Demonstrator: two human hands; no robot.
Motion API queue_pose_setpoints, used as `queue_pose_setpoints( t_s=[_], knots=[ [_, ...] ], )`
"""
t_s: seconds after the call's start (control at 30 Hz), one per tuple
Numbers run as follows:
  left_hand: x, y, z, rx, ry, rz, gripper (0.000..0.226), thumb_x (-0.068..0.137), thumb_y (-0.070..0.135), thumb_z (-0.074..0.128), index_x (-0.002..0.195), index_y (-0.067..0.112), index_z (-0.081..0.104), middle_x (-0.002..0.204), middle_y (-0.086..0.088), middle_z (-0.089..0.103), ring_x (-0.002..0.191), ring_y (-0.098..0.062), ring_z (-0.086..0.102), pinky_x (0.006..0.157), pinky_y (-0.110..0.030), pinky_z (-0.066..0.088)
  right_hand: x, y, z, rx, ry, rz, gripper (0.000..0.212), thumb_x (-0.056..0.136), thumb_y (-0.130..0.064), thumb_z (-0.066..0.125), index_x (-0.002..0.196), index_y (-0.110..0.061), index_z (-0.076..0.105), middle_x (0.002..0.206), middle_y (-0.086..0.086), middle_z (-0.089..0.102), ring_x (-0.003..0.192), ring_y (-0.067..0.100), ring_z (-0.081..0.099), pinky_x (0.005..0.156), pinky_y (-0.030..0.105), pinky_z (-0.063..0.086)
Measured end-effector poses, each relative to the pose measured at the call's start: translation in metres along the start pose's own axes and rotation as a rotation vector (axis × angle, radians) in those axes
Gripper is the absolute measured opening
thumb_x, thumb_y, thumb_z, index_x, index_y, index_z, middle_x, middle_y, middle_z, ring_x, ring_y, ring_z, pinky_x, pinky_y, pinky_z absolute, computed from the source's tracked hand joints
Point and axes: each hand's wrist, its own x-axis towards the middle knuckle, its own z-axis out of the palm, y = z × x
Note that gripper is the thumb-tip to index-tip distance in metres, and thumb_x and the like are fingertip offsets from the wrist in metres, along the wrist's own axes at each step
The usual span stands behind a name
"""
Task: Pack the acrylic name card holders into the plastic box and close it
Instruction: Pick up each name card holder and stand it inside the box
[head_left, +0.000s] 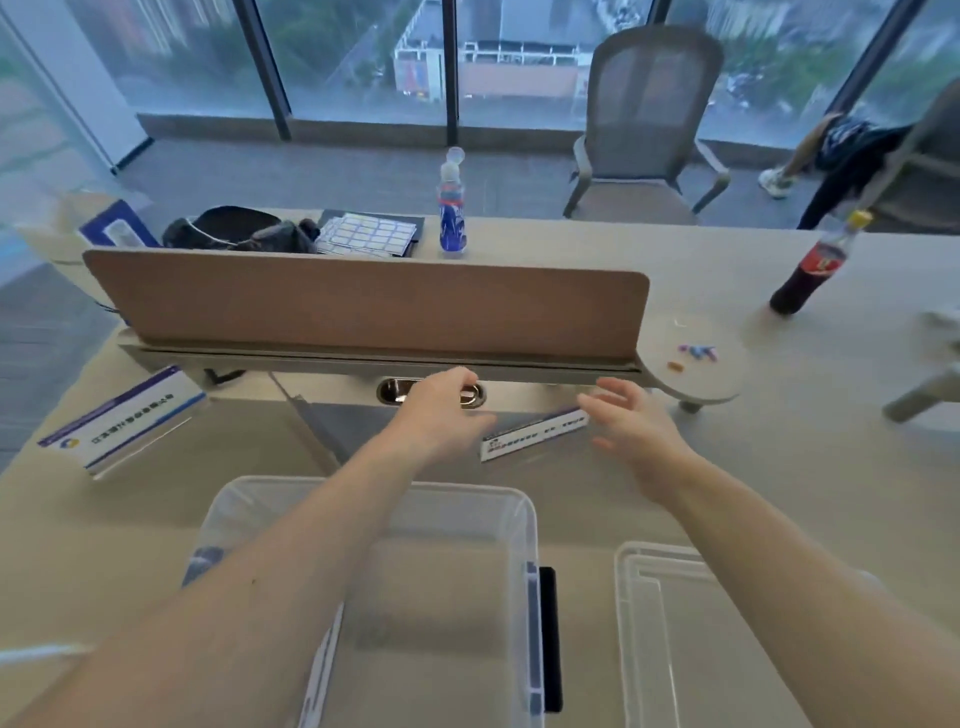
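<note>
Hovering either side of clear acrylic name card holder with white-blue insert (535, 434), lying just beyond open clear plastic box (525, 519). Right hand (641, 436) spreading fingers, holding nothing. Left hand (441, 410) hiding fingers, grip unclear. Best: pinching both ends, lifting level.

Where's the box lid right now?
In the head view, the clear lid lies on the desk at lower right, just right of the open plastic box.

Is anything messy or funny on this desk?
Little coloured bits lie scattered on the round shelf at the right, and the blue bottle behind the divider has its cap flipped open.
</note>
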Motion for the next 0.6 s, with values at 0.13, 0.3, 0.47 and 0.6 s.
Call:
queue_pose_setpoints(
  t_s=[0.13, 0.3, 0.47, 0.6],
  knots=[
    [0.031, -0.012, 0.039, 0.001, -0.098, -0.098, 0.071, 0.089, 0.032, 0.077, 0.151, 0.013, 0.048, 0.157, -0.004, 0.05, 0.145, -0.023, 0.046, 0.114, -0.03, 0.036, 0.038, 0.031, -0.019, -0.018, 0.026, 0.064, 0.055, 0.088, -0.024, 0.073, 0.138, -0.015, 0.051, 0.128, 0.009, 0.057, 0.109, 0.019, 0.058, 0.1, 0.04, 0.048],
    [0.066, -0.035, 0.077, -0.039, -0.146, -0.207, 0.078, 0.086, 0.034, 0.078, 0.154, 0.017, 0.044, 0.159, -0.004, 0.047, 0.144, -0.024, 0.047, 0.112, -0.032, 0.039, 0.08, 0.06, -0.014, -0.069, 0.034, 0.115, 0.063, 0.086, -0.019, 0.075, 0.143, -0.013, 0.048, 0.137, 0.01, 0.055, 0.123, 0.022, 0.055, 0.105, 0.044, 0.047],
    [0.106, -0.049, 0.104, -0.028, -0.18, -0.191, 0.062, 0.085, 0.028, 0.077, 0.144, 0.025, 0.057, 0.149, -0.003, 0.057, 0.137, -0.024, 0.054, 0.105, -0.03, 0.045, 0.114, 0.084, 0.001, -0.122, 0.074, 0.157, 0.064, 0.088, -0.011, 0.071, 0.145, -0.016, 0.043, 0.138, 0.006, 0.053, 0.107, 0.017, 0.054, 0.092, 0.034, 0.048],
    [0.123, -0.06, 0.121, 0.007, -0.178, -0.118, 0.039, 0.091, 0.019, 0.073, 0.129, 0.027, 0.07, 0.138, -0.001, 0.064, 0.128, -0.025, 0.058, 0.106, -0.032, 0.048, 0.133, 0.102, 0.011, -0.127, 0.125, 0.207, 0.076, 0.086, -0.012, 0.074, 0.15, -0.024, 0.034, 0.149, 0.003, 0.045, 0.125, 0.021, 0.05, 0.106, 0.04, 0.044]
  ],
)
